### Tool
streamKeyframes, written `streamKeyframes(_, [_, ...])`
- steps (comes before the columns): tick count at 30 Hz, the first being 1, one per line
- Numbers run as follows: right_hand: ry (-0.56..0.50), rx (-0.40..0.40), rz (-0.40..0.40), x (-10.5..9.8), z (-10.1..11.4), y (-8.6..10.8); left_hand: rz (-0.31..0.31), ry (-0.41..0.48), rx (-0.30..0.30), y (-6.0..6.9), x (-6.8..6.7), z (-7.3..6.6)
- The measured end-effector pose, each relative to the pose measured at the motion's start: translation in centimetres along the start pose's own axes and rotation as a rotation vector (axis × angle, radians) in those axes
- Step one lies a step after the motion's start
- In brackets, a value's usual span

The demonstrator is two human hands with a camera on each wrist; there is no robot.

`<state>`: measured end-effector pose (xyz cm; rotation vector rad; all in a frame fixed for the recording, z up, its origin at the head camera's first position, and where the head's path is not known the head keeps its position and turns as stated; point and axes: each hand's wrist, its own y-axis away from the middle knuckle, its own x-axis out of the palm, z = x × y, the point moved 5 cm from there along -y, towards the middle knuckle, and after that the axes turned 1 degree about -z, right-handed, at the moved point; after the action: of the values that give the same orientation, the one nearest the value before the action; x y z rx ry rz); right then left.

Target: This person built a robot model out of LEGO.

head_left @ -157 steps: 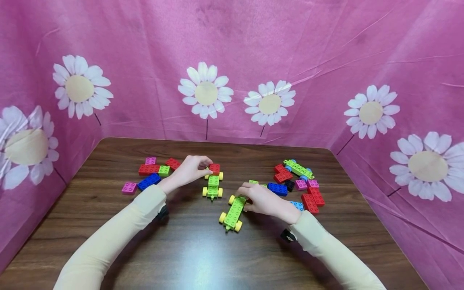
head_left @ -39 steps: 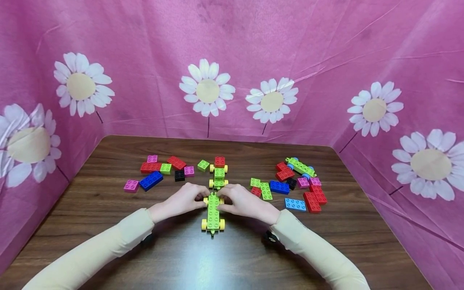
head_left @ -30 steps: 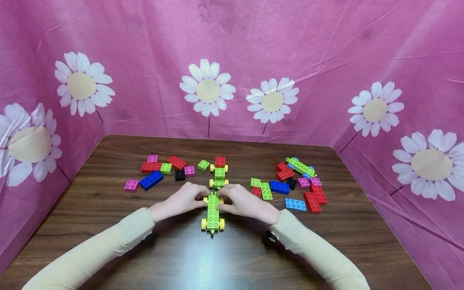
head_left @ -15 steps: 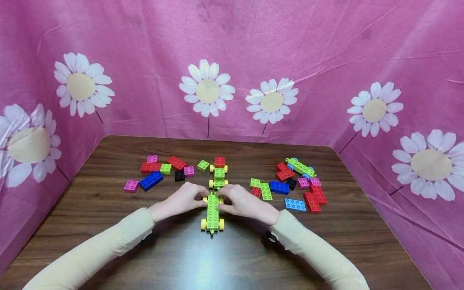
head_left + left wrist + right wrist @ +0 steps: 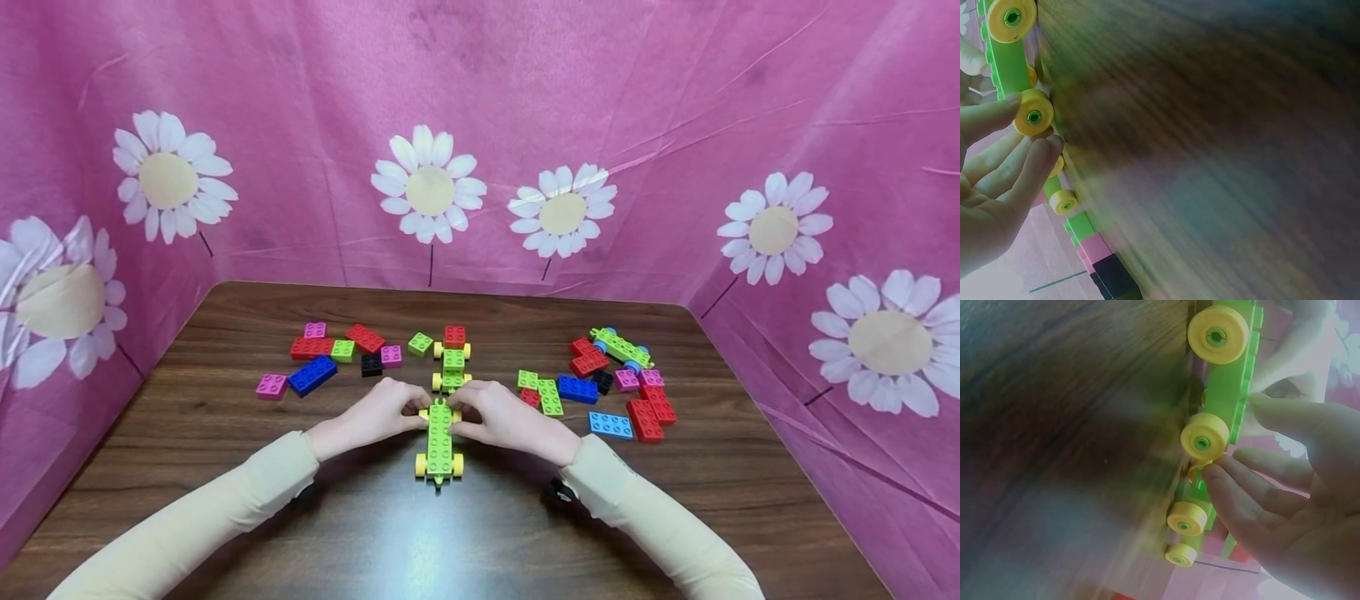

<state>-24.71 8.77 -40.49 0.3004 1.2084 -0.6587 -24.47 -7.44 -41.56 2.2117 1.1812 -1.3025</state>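
A lime-green toy car base with yellow wheels stands lengthwise in the middle of the table. Its far end lies between both hands. My left hand pinches the far left yellow wheel between thumb and fingers. From the other side, my right hand grips that same end, its thumb at the base's edge and its fingertips by the wheel. Directly beyond, in line, stands a second green car base with yellow wheels and a red brick on its far end. Fingers partly hide where the two meet.
Left on the wooden table lie loose bricks, among them a blue one and a black one. Right lie more, including a light blue brick, red bricks and a green car base with blue wheels.
Since the oldest frame, my left hand has left the red brick for the near car base. That base has turned straight, in line behind the other. Over the last second hardly anything moves.
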Motion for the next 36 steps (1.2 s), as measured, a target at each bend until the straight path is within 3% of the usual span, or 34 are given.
streamKeyframes(9, [-0.025,0.023,-0.046,-1.8,-0.6,0.3,-0.012,-0.003,0.009,0.0,0.0,-0.1])
streamKeyframes(14, [-0.013,0.013,-0.116,-3.5,-1.4,0.7,-0.006,-0.012,0.002,0.0,0.0,0.0])
streamKeyframes(25, [0.017,0.129,-0.223,-7.4,-4.9,2.3,-0.007,-0.013,-0.006,0.0,0.1,-0.1])
streamKeyframes(30, [0.008,0.191,-0.189,-7.6,-7.3,2.9,-0.001,-0.009,-0.012,0.0,0.1,-0.1])
streamKeyframes(36, [0.000,0.254,-0.081,-6.7,-9.7,3.6,0.002,-0.008,-0.007,0.1,0.0,-0.1])
